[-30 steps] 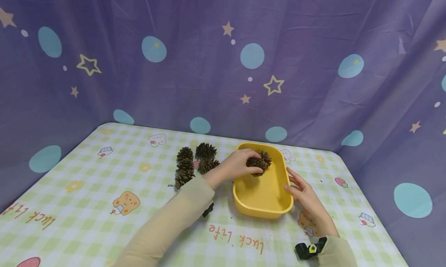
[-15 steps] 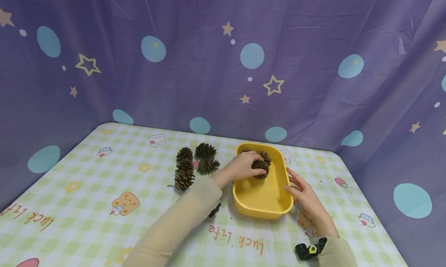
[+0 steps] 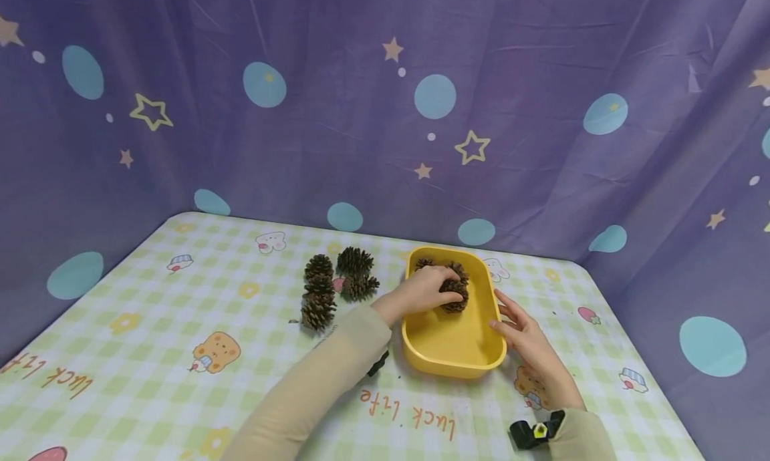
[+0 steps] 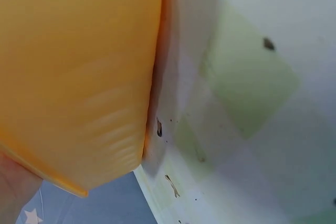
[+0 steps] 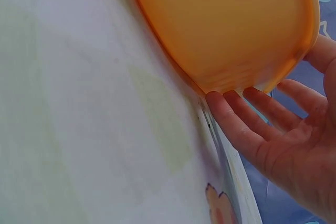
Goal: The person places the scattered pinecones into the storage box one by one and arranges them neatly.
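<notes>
The left hand [image 3: 424, 290] grips a pine cone [image 3: 455, 302] inside the yellow bin [image 3: 451, 367], the right hand [image 3: 525, 334] touches its right wall with extended fingers, more cones [image 3: 459, 272] sit at its far end, and a cone cluster [image 3: 319, 306] lies left on the checked tablecloth [image 3: 271, 314].

The counter [image 3: 150, 394], green-and-white checked with small cartoon prints [image 3: 216, 352], is carrying a yellow box [image 3: 448, 367] that is sitting beneath the left fingers [image 3: 446, 274] and touching the right fingers [image 3: 510, 302] with its outer side. Left of the left fingers, a row of pine cones [image 3: 319, 290] is lying directly on it, with a smaller cluster [image 3: 359, 287] lying nearer them. Dark flecks [image 3: 293, 321] are dotting it beyond both sets of fingers.
</notes>
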`<action>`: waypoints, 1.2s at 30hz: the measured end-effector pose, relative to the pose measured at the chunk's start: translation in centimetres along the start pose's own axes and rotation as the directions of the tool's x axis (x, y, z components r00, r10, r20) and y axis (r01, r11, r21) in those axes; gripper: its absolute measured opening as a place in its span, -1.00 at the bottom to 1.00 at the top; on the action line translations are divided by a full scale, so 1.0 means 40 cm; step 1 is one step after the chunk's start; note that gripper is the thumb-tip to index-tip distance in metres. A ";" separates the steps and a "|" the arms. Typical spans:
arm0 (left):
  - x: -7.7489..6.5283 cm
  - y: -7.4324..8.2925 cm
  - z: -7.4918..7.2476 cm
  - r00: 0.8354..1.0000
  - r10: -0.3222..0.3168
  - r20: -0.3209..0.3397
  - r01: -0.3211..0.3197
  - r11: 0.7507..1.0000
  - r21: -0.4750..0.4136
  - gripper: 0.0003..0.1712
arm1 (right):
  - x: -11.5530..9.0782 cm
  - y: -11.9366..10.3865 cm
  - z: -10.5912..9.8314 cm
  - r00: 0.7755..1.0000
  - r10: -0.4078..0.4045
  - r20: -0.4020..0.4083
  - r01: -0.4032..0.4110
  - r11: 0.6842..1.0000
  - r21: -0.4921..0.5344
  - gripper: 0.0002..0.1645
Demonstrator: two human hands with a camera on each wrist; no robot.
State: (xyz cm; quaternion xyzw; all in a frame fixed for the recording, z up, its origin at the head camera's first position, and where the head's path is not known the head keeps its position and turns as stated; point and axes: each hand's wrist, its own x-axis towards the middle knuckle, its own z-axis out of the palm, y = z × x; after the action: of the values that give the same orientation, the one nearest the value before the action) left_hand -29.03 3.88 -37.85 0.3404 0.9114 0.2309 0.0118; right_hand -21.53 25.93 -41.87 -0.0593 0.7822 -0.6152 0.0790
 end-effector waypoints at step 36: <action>0.031 0.000 0.011 0.998 -0.033 0.052 0.030 0.998 0.058 -0.48 | 0.002 0.002 -0.001 1.000 0.008 0.005 -0.008 1.000 0.006 -0.24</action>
State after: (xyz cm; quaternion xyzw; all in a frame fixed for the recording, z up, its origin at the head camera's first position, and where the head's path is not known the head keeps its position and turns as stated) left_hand -29.91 4.84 -38.08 0.3324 0.9222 0.1953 0.0299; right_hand -21.63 25.98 -41.93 -0.0575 0.7803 -0.6171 0.0835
